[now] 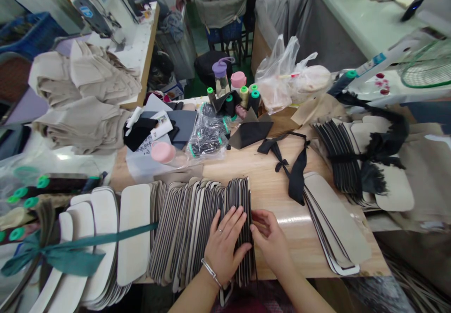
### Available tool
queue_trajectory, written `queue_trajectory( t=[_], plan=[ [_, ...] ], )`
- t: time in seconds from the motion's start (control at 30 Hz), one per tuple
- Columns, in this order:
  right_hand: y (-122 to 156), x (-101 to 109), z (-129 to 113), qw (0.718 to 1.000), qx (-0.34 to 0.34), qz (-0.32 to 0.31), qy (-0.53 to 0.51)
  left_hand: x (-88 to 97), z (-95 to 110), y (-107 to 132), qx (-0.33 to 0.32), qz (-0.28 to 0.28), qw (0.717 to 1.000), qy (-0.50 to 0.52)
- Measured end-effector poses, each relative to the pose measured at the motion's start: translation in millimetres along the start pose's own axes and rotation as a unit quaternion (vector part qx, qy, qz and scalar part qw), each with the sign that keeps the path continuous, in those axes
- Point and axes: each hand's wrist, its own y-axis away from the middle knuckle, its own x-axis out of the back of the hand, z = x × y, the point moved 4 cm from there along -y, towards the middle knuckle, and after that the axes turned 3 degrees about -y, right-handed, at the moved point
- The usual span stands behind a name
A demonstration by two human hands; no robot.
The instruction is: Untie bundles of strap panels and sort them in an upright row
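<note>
The left hand (227, 245) lies spread on the upper edges of a long row of thin panels (185, 233); its fingers are straight and the thumb stands away from them. It wears a ring (220, 230), and at the wrist there is a bracelet (211, 274). The right hand (269, 235) is half curled at the right end of this row, with thumb and fingertips close to the last dark panel; whether it grips this panel, I cannot tell. So the panels are under the left palm and just beside the right fingers, standing on their edges on the wooden tabletop (264, 186).

To the left of the row, larger pale panels (102, 242) are bound by a teal cloth band (75, 259). To the right, a flat pile of beige panels (334, 219) is fanned near a knotted black strip (298, 176).

Further out comes the writing. A white sheet (144, 146) carries dark characters, partly covered and too small for reading. On a black cloth rests a white label (162, 125), whose print is also not legible. Beyond, the sewing machine (95, 14) bears a blue badge (85, 11); its mark is blurred.
</note>
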Motion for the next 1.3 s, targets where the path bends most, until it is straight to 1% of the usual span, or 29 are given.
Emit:
queue_trajectory(
  t=[0.33,0.47,0.57,0.67,0.73,0.87,1.07,1.3],
  plan=[
    [0,-8,3,0.999,0.015,0.011,0.045,-2.7,-5,2,-0.004,-0.002,1.000,0.007],
    [3,-3,3,0.997,0.021,0.021,0.064,-3.6,-6,4,0.001,0.000,1.000,0.013],
    [5,4,1,0.987,0.055,0.033,0.146,-4.3,-7,5,-0.002,0.005,1.000,0.017],
    [4,7,-1,0.972,0.081,0.015,0.222,-6.2,-8,5,-0.005,0.011,1.000,0.020],
    [3,5,-2,0.971,0.071,0.008,0.228,-8.3,-9,4,-0.004,0.012,1.000,0.023],
    [2,0,-1,0.966,0.048,0.031,0.252,-11.7,-10,3,-0.001,0.016,0.999,0.029],
    [2,-4,1,0.962,0.067,0.037,0.261,-12.9,-10,3,0.001,0.023,0.999,0.044],
    [2,-6,4,0.956,0.066,0.044,0.282,-15.7,-11,2,0.005,0.029,0.997,0.064]
  ],
)
